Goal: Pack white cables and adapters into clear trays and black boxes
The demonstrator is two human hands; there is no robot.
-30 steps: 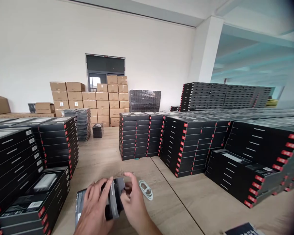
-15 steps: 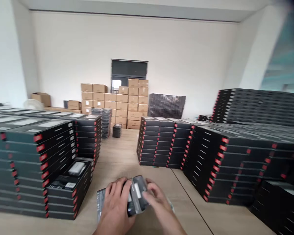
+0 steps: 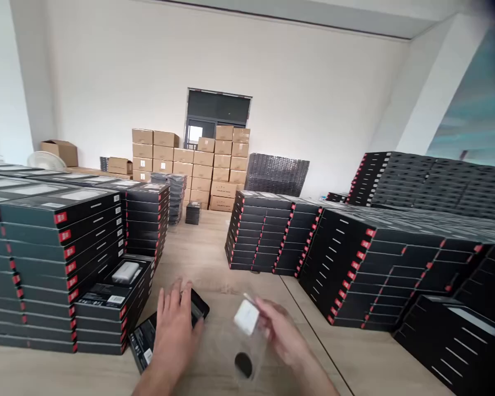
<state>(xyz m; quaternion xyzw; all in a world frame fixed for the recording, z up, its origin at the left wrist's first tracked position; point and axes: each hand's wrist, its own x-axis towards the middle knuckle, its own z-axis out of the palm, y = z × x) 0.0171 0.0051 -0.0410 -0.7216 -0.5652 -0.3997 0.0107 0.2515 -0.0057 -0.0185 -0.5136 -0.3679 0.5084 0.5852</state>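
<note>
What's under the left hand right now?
A black box lies beneath the left hand; its printed end with a white label shows left of the wrist. A dark piece shows right of the fingers, perhaps the same box. The hand hides what lies between.

Plain white wall (image 3: pixel 313 82), dark-framed window (image 3: pixel 218 107) with one bright pane (image 3: pixel 195 133), pale column (image 3: pixel 433 82) at right, wood-grain tabletop (image 3: pixel 206 247)

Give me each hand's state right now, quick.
Left hand: open, spread over the black box.
Right hand: closed, holding clear plastic packaging with a white piece.
</note>
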